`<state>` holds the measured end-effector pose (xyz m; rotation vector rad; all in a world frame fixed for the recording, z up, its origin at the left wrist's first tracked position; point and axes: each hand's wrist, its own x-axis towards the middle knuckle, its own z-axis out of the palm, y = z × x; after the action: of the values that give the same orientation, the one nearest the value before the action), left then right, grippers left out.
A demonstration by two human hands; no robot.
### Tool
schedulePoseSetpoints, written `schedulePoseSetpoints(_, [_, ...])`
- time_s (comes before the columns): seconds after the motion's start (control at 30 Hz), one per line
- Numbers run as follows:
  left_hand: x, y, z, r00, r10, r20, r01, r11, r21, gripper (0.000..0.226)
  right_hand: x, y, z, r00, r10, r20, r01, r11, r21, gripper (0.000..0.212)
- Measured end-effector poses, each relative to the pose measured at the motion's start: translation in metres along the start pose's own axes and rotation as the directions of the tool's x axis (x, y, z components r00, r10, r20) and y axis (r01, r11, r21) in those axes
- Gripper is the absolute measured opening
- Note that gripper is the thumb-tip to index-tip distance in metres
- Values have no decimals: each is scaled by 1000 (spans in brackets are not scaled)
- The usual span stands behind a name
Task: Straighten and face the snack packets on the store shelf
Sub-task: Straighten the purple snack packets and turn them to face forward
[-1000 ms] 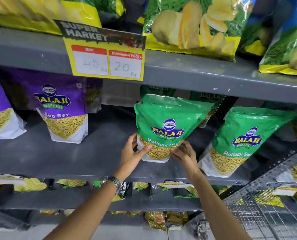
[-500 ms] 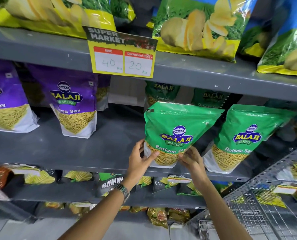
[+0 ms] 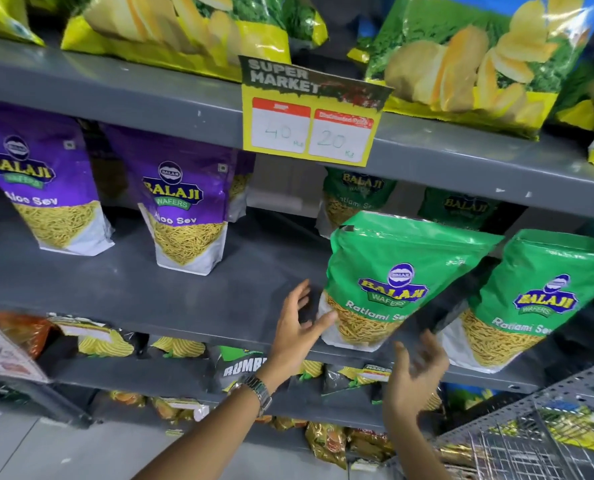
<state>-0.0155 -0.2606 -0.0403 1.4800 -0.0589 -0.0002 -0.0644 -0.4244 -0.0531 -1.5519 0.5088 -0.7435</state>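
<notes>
A green Ratlami Sev packet [image 3: 392,278] stands at the front edge of the grey middle shelf [image 3: 184,292], leaning a little to the right, label facing me. My left hand [image 3: 297,327] is open beside its lower left corner, thumb tip touching or nearly touching the bag. My right hand [image 3: 415,372] is open and blurred just below the packet, apart from it. A second green packet [image 3: 538,299] stands to the right. Two purple Aloo Sev packets [image 3: 184,209] [image 3: 42,181] stand further left. More green packets [image 3: 354,195] sit behind.
A yellow price tag [image 3: 309,123] hangs from the upper shelf, which carries large chip bags [image 3: 468,60]. The lower shelf holds small snack packets [image 3: 240,365]. A wire basket [image 3: 531,441] is at the bottom right. A watch is on my left wrist.
Both hands have let go of the green packet's lower corners and drawn back, fingers spread. The packet now stands on its own. The view has shifted left.
</notes>
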Motion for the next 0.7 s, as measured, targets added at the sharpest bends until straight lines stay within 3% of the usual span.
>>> schedulePoseSetpoints(0.07, [3, -2, -22, 997, 17, -72, -20, 999, -33, 60, -33, 5, 14, 999, -2, -41, 3, 1000, 14, 37])
schedulePoseSetpoints(0.17, [15, -4, -72, 959, 67, -276, -77, 997, -24, 39, -75, 10, 52, 987, -5, 158, 1, 1000, 19, 30])
schedulePoseSetpoints(0.27, [29, 0, -137, 863, 108, -494, -125, 992, -2, 28, -92, 0, 110, 927, -39, 372, 27, 999, 38, 26])
schedulePoseSetpoints(0.4, [55, 13, -224, 771, 157, -618, -161, 986, 50, 28, -83, -24, 206, 849, 21, 529, -85, 992, 97, 27])
schedulePoseSetpoints(0.5, [85, 17, -275, 841, 42, -539, -48, 999, 2, 44, -72, -43, 269, 809, 155, 567, -254, 962, 101, 41])
schedulePoseSetpoints(0.63, [112, 22, -307, 953, -74, -293, 74, 997, -11, 61, -67, -56, 318, 742, 238, 627, -362, 929, 74, 37])
schedulePoseSetpoints(0.7, [117, 26, -311, 982, -113, -151, 112, 994, -15, 54, -69, -53, 326, 748, 244, 617, -376, 922, 91, 30])
